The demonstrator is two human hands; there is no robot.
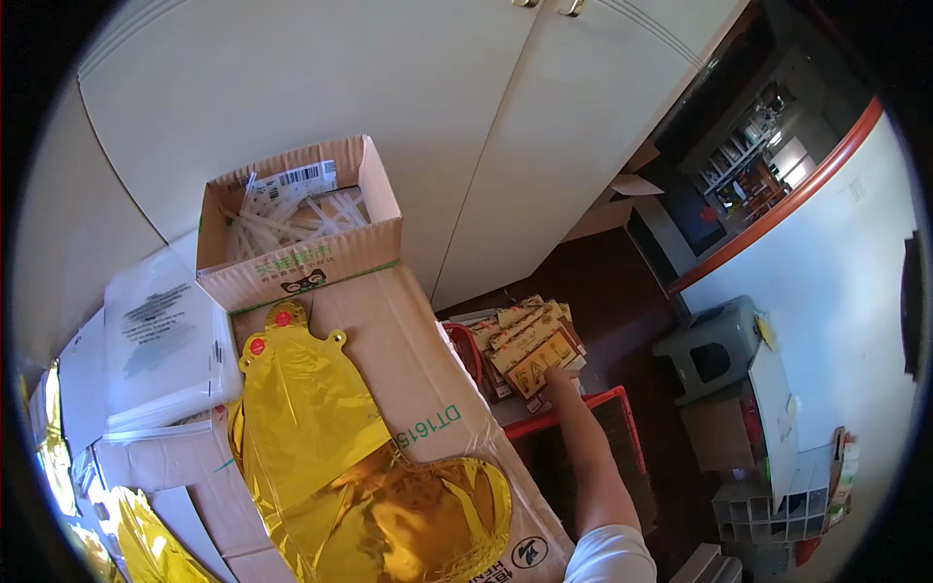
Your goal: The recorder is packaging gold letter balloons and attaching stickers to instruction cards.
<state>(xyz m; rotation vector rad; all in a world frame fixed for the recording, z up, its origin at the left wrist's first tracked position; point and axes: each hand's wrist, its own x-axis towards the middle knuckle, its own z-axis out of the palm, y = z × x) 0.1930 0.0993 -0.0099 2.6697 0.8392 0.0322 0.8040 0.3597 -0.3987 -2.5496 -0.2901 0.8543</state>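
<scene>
My right hand [561, 380] reaches out to a pile of orange-brown printed packets [531, 335]. Its fingers are closed at the near edge of the top packet [541, 363]. No part of my left hand is in view. A flat gold foil balloon [321, 428] with a wide rounded foot lies on a cardboard surface [428, 367]. Two red round stickers mark its upper end, and small tabs with holes stick out there. Beyond it stands an open cardboard box [301, 255] containing several clear plastic straws [282, 216].
Left of the balloon lies a stack of clear plastic bags [165, 340]. More gold foil [146, 534] is at the lower left. White cabinet doors [321, 78] rise behind. A red-rimmed container [627, 413] sits below the packets, and a grey-green plastic stool [708, 348] stands farther right.
</scene>
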